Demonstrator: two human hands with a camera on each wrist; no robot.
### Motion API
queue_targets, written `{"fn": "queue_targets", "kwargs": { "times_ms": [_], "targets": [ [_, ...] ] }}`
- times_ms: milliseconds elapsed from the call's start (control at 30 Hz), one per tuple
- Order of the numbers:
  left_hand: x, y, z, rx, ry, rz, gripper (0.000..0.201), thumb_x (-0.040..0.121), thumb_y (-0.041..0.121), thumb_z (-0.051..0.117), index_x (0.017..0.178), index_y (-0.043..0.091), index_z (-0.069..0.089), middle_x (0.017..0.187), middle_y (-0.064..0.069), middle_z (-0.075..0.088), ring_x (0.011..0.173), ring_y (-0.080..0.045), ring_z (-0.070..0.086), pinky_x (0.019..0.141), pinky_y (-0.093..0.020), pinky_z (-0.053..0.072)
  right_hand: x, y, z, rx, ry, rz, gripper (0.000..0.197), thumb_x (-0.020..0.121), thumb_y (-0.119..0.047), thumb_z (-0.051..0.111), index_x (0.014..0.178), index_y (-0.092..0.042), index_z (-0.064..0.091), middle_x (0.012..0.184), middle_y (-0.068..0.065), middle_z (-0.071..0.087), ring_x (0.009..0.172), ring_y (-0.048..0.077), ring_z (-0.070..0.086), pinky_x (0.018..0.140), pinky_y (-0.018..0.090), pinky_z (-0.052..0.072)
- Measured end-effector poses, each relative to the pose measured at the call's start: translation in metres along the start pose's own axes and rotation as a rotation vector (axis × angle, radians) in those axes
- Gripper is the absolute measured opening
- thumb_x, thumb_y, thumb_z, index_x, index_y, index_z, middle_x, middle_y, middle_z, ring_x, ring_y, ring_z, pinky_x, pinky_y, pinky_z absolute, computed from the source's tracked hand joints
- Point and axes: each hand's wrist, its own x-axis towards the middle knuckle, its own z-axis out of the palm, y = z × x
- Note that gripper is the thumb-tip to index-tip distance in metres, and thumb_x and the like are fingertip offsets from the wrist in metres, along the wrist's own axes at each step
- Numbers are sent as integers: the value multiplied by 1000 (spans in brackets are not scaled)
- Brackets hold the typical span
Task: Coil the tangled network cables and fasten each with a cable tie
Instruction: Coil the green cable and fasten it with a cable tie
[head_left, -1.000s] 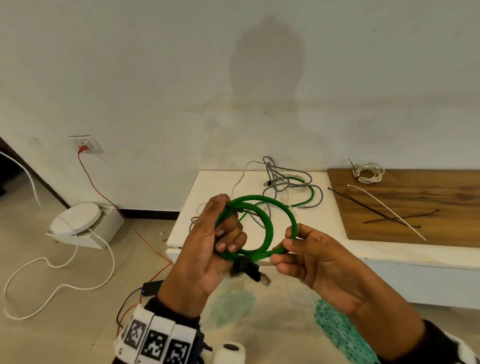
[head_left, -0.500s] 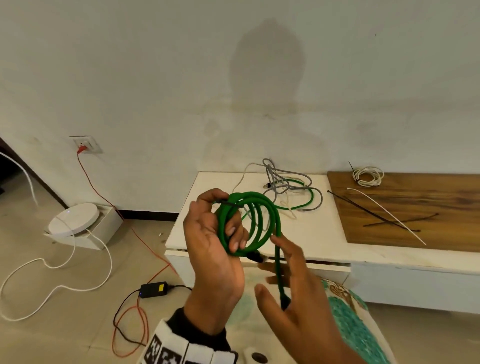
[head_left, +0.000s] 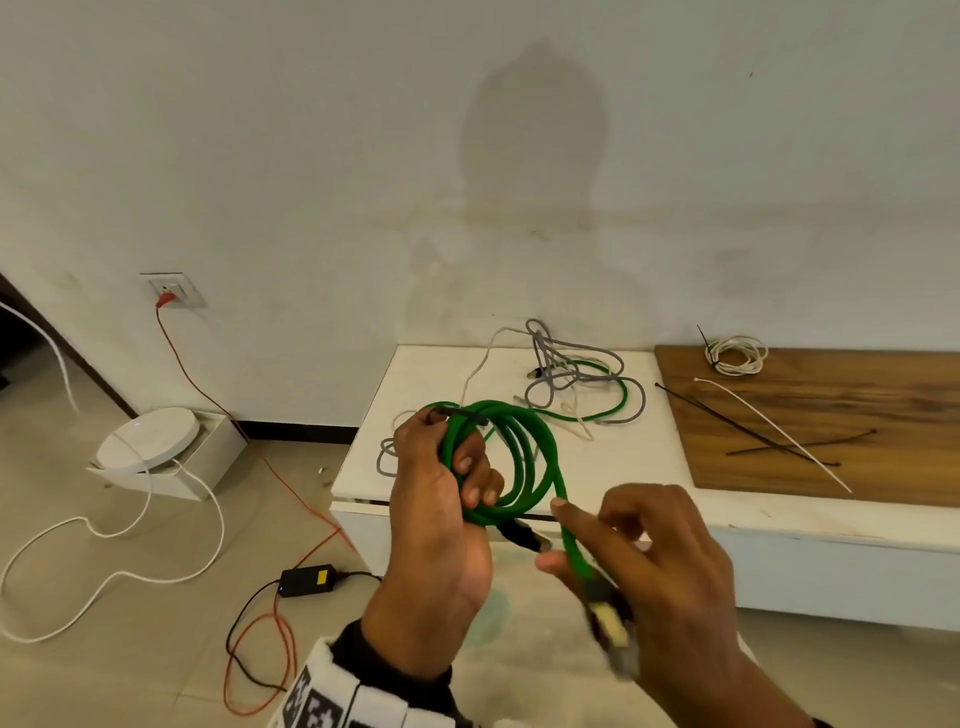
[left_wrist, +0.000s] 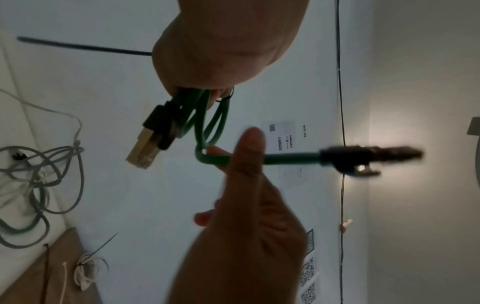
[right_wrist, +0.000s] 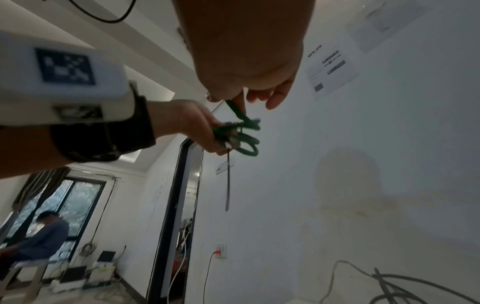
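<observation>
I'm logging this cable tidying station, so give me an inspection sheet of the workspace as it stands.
Surface: white bench top with a wooden board on its right part.
Job's things: green cable coil held in the air; a black tie sits under the left thumb; loose cable ties lie on the board.
Clutter: tangled grey, white and green cables; tied white coil.
Grippers: left hand grips the coil; right hand pinches its free end.
Cables: red lead from the wall socket; white cord on the floor.
Surroundings: round white device on a box.
</observation>
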Motion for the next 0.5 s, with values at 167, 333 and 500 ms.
{"fn": "queue_targets", "kwargs": {
  "times_ms": [167, 333, 500],
  "targets": [
    [0, 4, 2, 78, -5, 71, 17, 97, 16, 34, 80, 14, 39, 51, 4, 33, 40, -8, 25, 43, -23, 30, 2, -5, 1, 56, -60, -138, 34, 94, -37, 49, 122, -18, 53, 88, 2, 65, 74, 9, 56, 54, 23, 52],
    [-4, 10, 8, 209, -106, 146, 11, 98, 14, 34, 100, 21, 42, 52, 5, 40, 42, -8, 32, 50, -26, 31, 12, -13, -3, 9, -134, -243, 28, 99, -43, 39, 100, -20, 54, 100, 3, 63, 75, 13, 60, 54, 24, 52],
    [-8, 1, 4, 251, -289, 107, 15, 92, 18, 49, 98, 26, 38, 56, 4, 50, 45, -4, 48, 47, -20, 42, 20, -19, -2, 194, -80, -98, 17, 97, -37, 43, 103, -23, 52, 84, -7, 63, 67, 11, 56, 52, 28, 48]
  ]
}}
